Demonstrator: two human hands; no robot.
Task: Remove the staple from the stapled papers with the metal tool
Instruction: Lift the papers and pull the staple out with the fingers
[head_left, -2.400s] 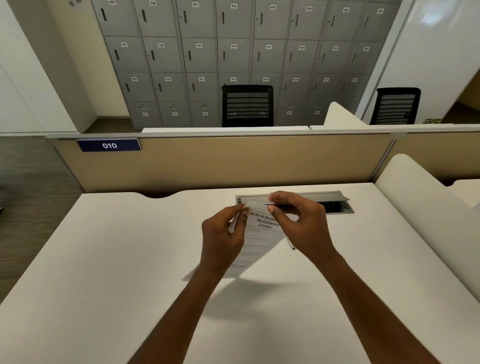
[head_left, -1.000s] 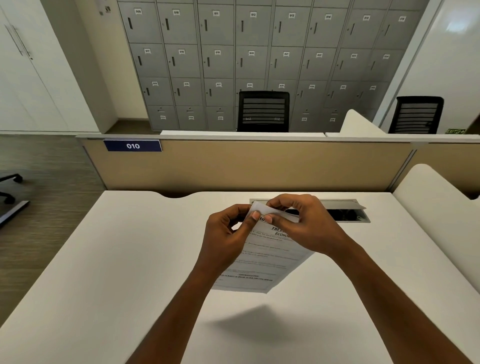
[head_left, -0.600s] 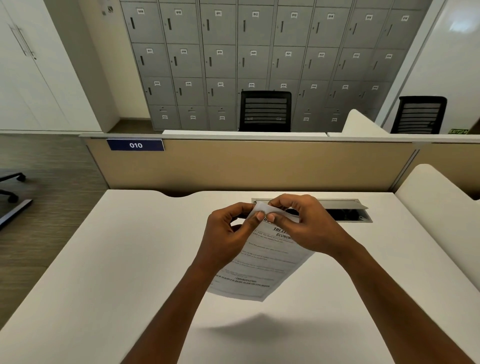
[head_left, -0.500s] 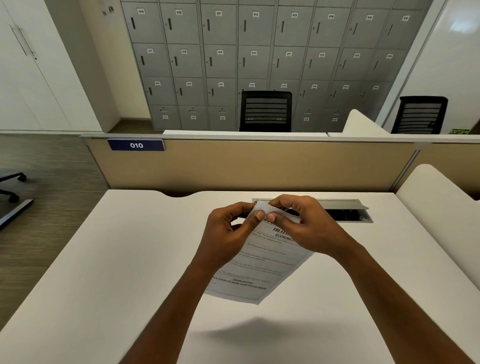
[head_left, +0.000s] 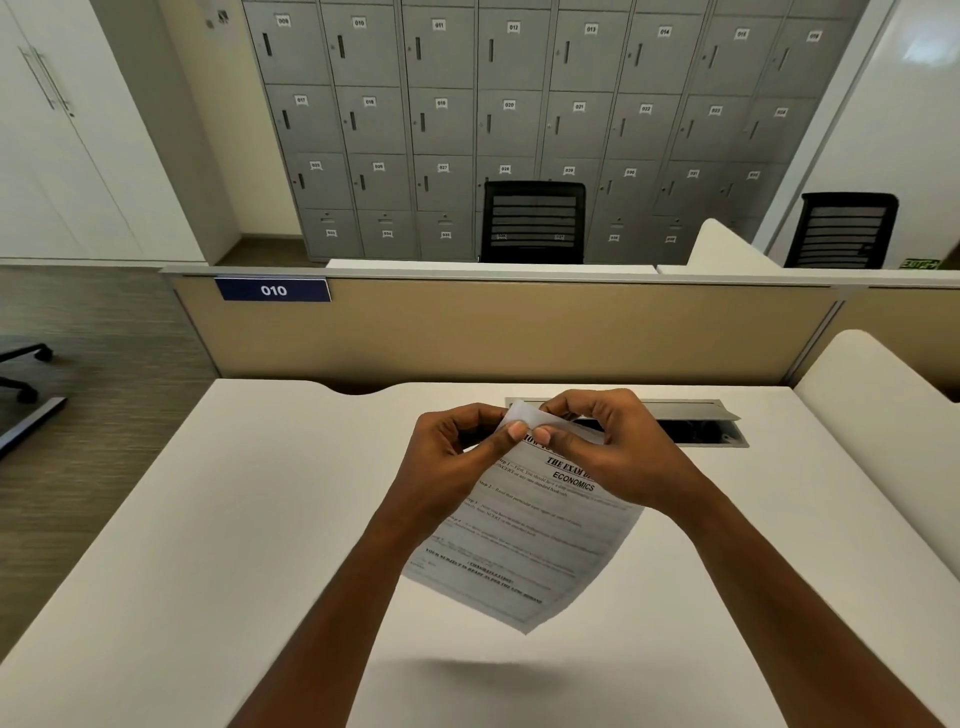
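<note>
Above the desk (head_left: 234, 519), the papers (head_left: 540, 551) hang in the air, held only at the top corner, with the lower edge free and clear of the surface. The left hand (head_left: 452, 467) pinches that corner between thumb and curled fingers. The right hand (head_left: 618, 457) pinches the folded-back flap (head_left: 524, 415) just beside it, thumbs nearly touching. The staple is hidden under the thumbs, and the tool cannot be made out in either hand.

Probable faults:
- Tearing: pulling the flap against the left pinch loads the paper around the staple, so the sheets may rip at the holes.
- Lost staple: freed in mid-air, it may drop into the open cable tray (head_left: 696, 431) just behind the hands.
- Pricked skin: both thumbs sit on the staple zone, where raised legs may catch them.
- Swing: supported at one corner only, the sheets may twist under prying force
</note>
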